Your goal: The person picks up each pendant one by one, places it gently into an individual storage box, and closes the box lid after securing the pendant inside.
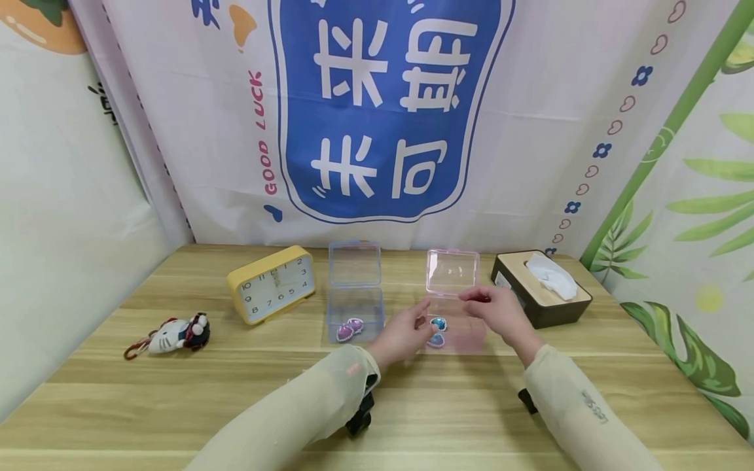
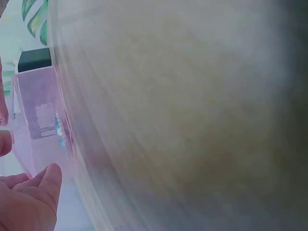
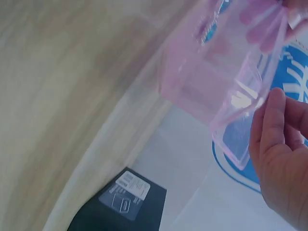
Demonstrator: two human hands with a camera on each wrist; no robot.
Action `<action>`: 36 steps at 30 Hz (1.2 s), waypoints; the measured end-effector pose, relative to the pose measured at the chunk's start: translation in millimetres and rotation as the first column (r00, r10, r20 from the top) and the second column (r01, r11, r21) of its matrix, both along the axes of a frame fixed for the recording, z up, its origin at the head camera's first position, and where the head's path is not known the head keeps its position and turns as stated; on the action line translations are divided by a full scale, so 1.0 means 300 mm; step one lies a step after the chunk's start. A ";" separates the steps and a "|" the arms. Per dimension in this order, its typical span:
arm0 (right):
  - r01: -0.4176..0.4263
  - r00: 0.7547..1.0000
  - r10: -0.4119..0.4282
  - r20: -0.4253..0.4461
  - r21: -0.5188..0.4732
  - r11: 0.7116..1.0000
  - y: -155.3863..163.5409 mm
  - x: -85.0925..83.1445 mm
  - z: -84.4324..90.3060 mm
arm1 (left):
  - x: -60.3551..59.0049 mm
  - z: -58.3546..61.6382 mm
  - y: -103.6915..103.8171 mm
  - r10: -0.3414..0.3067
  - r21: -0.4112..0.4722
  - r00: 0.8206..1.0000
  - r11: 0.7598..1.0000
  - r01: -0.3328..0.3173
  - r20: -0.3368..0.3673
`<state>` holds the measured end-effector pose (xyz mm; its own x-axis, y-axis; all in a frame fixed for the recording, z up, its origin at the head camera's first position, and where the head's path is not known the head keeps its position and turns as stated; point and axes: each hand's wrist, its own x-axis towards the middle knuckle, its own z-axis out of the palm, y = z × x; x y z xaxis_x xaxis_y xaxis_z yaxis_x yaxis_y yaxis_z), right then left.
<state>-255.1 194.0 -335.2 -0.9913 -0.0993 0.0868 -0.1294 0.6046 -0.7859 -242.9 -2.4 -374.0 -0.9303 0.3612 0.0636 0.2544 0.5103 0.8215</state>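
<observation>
An open pink transparent box [image 1: 465, 335] stands on the table with its lid [image 1: 452, 271] raised. Two blue heart-shaped gems with beaded edges, one a blue gem [image 1: 436, 340], lie inside. My left hand [image 1: 405, 335] is at the box's left side, fingers extended and partly overlapping it in the head view. On the other side, my right hand [image 1: 497, 313] has its fingertips close to the rim; whether they touch it is unclear. In the left wrist view a gap shows between the right hand's thumb and finger. Neither hand visibly holds anything.
Left of the hands stands an open blue transparent box [image 1: 355, 302] with purple heart gems [image 1: 350, 330]. A yellow clock [image 1: 272, 284] and a plush keychain [image 1: 177, 333] sit farther left. A dark tissue box [image 1: 542, 288] stands on the right, near the back curtain [image 1: 224, 216].
</observation>
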 end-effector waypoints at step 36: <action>0.163 0.983 -0.125 0.137 -0.316 0.935 0.089 -0.075 -0.031 | 0.014 0.014 0.002 0.009 -0.012 1.000 1.000 -0.009 0.027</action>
<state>-277.6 220.7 -344.6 -0.9980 0.0597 -0.0229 0.0408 0.3196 -0.9467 -238.7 -1.9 -369.6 -0.9348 0.3534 0.0348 0.2279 0.5219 0.8220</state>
